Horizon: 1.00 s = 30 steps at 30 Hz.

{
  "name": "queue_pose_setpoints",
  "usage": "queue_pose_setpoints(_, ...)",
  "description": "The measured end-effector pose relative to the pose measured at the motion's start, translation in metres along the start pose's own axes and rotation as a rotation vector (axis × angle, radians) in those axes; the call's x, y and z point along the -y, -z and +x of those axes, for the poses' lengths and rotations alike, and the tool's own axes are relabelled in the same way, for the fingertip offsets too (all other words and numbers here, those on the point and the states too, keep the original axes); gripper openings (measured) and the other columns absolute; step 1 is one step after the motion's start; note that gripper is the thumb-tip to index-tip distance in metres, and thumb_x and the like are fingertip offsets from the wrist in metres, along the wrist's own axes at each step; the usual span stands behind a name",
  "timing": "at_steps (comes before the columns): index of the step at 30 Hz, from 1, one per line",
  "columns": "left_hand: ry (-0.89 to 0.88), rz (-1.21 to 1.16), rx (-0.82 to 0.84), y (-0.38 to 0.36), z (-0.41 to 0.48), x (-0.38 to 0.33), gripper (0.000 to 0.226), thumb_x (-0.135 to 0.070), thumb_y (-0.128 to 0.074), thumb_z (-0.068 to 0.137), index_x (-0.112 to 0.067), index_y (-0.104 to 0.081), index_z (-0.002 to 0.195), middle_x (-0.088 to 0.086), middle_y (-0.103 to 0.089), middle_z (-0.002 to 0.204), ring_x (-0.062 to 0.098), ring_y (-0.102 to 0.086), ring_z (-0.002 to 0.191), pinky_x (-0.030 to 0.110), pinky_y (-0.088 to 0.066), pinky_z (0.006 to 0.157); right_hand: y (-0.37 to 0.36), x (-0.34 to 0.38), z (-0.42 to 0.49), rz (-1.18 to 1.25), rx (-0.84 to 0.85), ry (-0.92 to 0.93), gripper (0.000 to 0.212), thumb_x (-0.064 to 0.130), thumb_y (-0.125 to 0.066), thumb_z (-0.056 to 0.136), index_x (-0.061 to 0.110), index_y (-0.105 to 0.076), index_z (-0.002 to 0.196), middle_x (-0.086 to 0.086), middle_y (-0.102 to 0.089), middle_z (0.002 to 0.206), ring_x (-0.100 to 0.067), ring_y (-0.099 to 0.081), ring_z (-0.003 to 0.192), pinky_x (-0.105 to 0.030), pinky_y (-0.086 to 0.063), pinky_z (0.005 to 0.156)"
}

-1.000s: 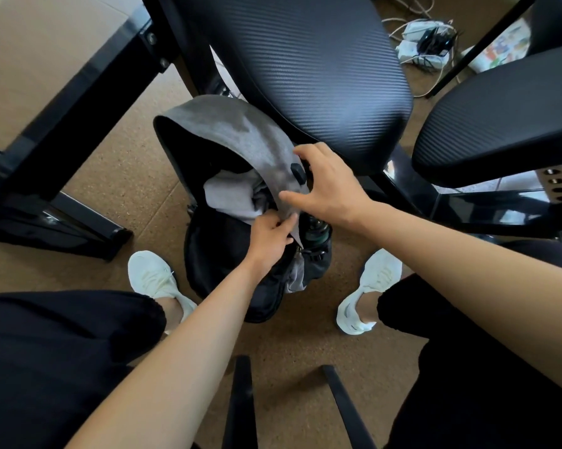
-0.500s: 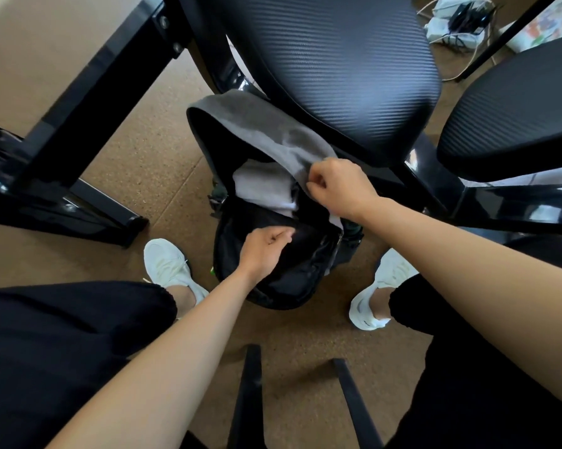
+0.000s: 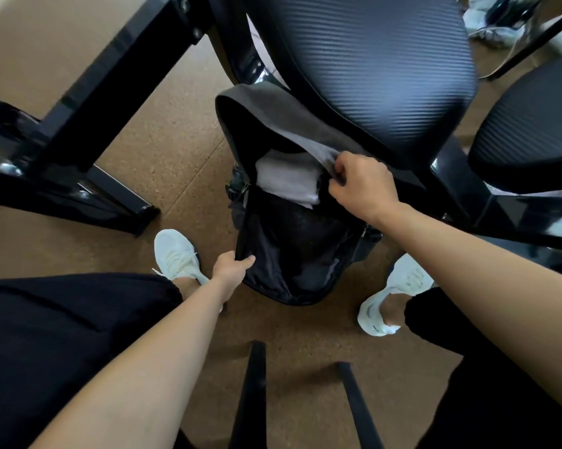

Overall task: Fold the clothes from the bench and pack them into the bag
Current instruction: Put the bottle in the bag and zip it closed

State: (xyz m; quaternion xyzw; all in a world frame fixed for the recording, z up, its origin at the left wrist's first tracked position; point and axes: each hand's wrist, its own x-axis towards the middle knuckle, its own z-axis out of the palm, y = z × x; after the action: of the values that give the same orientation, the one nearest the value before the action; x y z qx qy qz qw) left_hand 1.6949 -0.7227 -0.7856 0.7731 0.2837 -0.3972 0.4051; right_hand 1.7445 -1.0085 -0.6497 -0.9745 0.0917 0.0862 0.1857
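Observation:
A black backpack stands open on the floor between my feet, its grey flap thrown back against the bench. Folded light grey clothing lies inside the upper part of the opening. My left hand grips the bag's front left edge low down. My right hand pinches the flap's edge at the right side of the opening, fingers curled round it.
The black padded bench seat overhangs the bag from behind, with a second black pad at the right. Black metal frame legs stand at the left. My white shoes flank the bag on the brown cork floor.
My left hand slid from the middle of the bag's opening down to its front left edge. My right hand stayed on the flap's edge, and the opening is wider.

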Motion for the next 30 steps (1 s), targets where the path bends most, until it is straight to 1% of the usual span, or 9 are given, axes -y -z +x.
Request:
queue_pose_setpoints(2,0.013,-0.056,0.018,0.008,-0.011,-0.012,0.027,-0.036,-0.066,0.099,-0.012,-0.07,0.111,0.005,-0.073,0.103,0.025,-0.068,0.091,0.042,-0.06,0.085,0.002,0.007,0.003,0.004,0.008,-0.001,0.021,0.015,-0.059,0.085,0.011,-0.056,0.105,-0.016,-0.068,0.1,-0.043,-0.062,0.092,-0.042,-0.046,0.07)
queue_pose_setpoints(5,-0.005,-0.175,0.042,0.021,-0.027,-0.037,0.022,-0.032,-0.066,0.099,-0.014,-0.068,0.112,0.008,-0.073,0.112,0.027,-0.069,0.1,0.043,-0.059,0.088,0.01,0.009,0.005,0.044,0.053,-0.015,0.034,0.009,-0.056,0.084,0.015,-0.055,0.117,-0.017,-0.068,0.107,-0.045,-0.062,0.096,-0.042,-0.045,0.073)
queue_pose_setpoints(10,-0.074,-0.377,0.112,0.025,-0.057,-0.09,0.013,-0.027,-0.063,0.102,-0.015,-0.067,0.105,0.008,-0.074,0.112,0.024,-0.069,0.098,0.034,-0.057,0.071,0.022,-0.002,-0.002,0.164,0.11,-0.052,0.011,0.006,-0.062,0.079,0.011,-0.062,0.089,-0.01,-0.066,0.09,-0.037,-0.06,0.091,-0.037,-0.044,0.073)
queue_pose_setpoints(12,-0.092,-0.483,0.135,0.025,-0.072,-0.117,0.013,-0.024,-0.06,0.103,-0.014,-0.066,0.099,0.009,-0.073,0.102,0.023,-0.068,0.089,0.03,-0.058,0.056,0.027,-0.008,-0.008,0.232,0.089,-0.099,0.008,0.004,-0.063,0.078,0.011,-0.06,0.082,-0.011,-0.065,0.086,-0.035,-0.06,0.087,-0.037,-0.045,0.072)
queue_pose_setpoints(14,-0.087,-0.569,0.136,0.027,-0.084,-0.145,0.013,-0.022,-0.059,0.104,-0.011,-0.064,0.102,0.012,-0.07,0.103,0.024,-0.067,0.088,0.028,-0.057,0.048,0.033,-0.012,-0.015,0.288,0.076,-0.146,0.012,0.005,-0.064,0.078,0.014,-0.057,0.075,-0.009,-0.064,0.082,-0.031,-0.06,0.084,-0.036,-0.046,0.072)
queue_pose_setpoints(18,-0.064,-0.781,0.119,0.04,-0.104,-0.184,0.023,-0.016,-0.054,0.106,-0.004,-0.058,0.125,0.018,-0.066,0.102,0.028,-0.067,0.086,0.035,-0.062,0.053,0.044,-0.017,-0.028,0.352,0.142,-0.199,0.022,0.009,-0.063,0.079,0.017,-0.053,0.061,-0.002,-0.056,0.065,-0.025,-0.054,0.075,-0.031,-0.036,0.065)
queue_pose_setpoints(22,-0.077,-0.914,0.121,0.044,-0.112,-0.2,0.032,-0.011,-0.041,0.109,-0.001,-0.05,0.139,0.018,-0.06,0.098,0.028,-0.061,0.086,0.042,-0.056,0.084,0.055,-0.026,-0.04,0.383,0.263,-0.217,0.027,0.024,-0.06,0.088,0.004,-0.064,0.07,-0.007,-0.059,0.067,-0.023,-0.053,0.07,-0.035,-0.04,0.063)
queue_pose_setpoints(27,-0.089,-0.922,0.117,0.041,-0.113,-0.2,0.031,-0.01,-0.04,0.11,0.001,-0.05,0.137,0.019,-0.06,0.101,0.03,-0.062,0.087,0.042,-0.054,0.083,0.06,-0.027,-0.037,0.273,0.356,-0.147,0.026,0.042,-0.058,0.095,0.02,-0.069,0.088,-0.006,-0.07,0.094,-0.025,-0.063,0.092,-0.039,-0.051,0.083)
queue_pose_setpoints(30,-0.067,-0.964,0.144,0.041,-0.111,-0.197,0.03,-0.011,-0.041,0.109,0.001,-0.051,0.136,0.02,-0.062,0.102,0.03,-0.063,0.088,0.041,-0.055,0.078,0.055,-0.018,-0.027,0.203,0.333,-0.106,0.037,0.06,-0.052,0.096,0.025,-0.066,0.098,-0.002,-0.069,0.101,-0.024,-0.062,0.097,-0.042,-0.053,0.089)
